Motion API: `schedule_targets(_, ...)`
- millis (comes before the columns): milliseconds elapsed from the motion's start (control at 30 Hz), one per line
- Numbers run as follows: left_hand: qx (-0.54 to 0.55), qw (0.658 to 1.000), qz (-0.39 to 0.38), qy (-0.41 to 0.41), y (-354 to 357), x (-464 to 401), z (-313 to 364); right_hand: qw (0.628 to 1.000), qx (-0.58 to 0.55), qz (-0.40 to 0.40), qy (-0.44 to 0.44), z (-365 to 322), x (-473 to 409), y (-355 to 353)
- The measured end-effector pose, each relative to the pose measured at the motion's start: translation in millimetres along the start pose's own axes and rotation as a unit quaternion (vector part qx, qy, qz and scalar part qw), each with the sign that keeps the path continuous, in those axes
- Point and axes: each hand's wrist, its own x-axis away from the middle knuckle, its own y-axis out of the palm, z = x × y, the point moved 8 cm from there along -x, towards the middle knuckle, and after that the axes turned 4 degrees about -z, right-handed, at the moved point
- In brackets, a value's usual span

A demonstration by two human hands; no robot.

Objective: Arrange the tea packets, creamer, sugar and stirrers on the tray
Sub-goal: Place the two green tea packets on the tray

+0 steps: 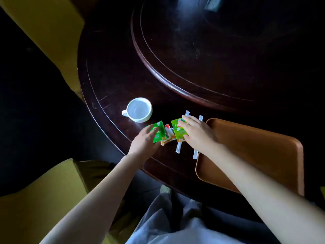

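Two green tea packets lie on the dark table near its front edge. My left hand (144,140) rests on the left packet (159,132), fingers spread over its near corner. My right hand (197,133) lies flat on the right packet (176,128). Between them sits a red-and-white packet (168,133) over an orange one (166,142). Two long white stirrer sachets run front to back: one (179,147) passes under the right packet, the other (195,154) lies beside the tray. The brown tray (255,152) sits to the right with nothing on it.
A white cup (139,110) stands just behind the packets on the left. A raised round turntable (202,50) fills the table's middle. Yellow chairs (44,29) stand at the left, and one (35,199) is close by my left arm.
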Motion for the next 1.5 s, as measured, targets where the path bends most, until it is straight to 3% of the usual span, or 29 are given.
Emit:
schedule_targets(200,0.007,1.0,0.001,-0.008,16,-8,-7,0.999,0.035,-0.034,-0.015,9,-11,24)
schedule_targets(333,0.049,0.998,0.032,-0.006,16,-6,-9,0.991,0.041,0.1,-0.074,6,-6,18)
schedule_targets(467,0.074,0.993,0.086,0.015,4,0,-1,0.985,0.036,0.132,-0.105,5,-4,21)
schedule_targets(600,0.084,0.987,0.135,0.021,-13,11,2,0.965,-0.033,0.226,-0.131,3,9,-2)
schedule_targets(767,0.134,0.97,0.192,0.06,-22,27,43,0.946,-0.081,0.309,-0.064,25,54,-26)
schedule_targets(900,0.141,0.972,0.125,0.143,19,18,105,0.937,-0.069,0.339,0.051,74,106,-23)
schedule_targets(1067,0.099,0.968,0.071,0.221,67,-7,164,0.941,-0.048,0.305,0.14,133,138,10)
schedule_targets(1300,0.027,0.966,0.039,0.256,99,-26,183,0.942,-0.051,0.302,0.14,150,144,35)
schedule_targets(1500,-0.122,0.964,0.056,0.227,98,-16,178,0.945,-0.038,0.291,0.145,145,149,35)
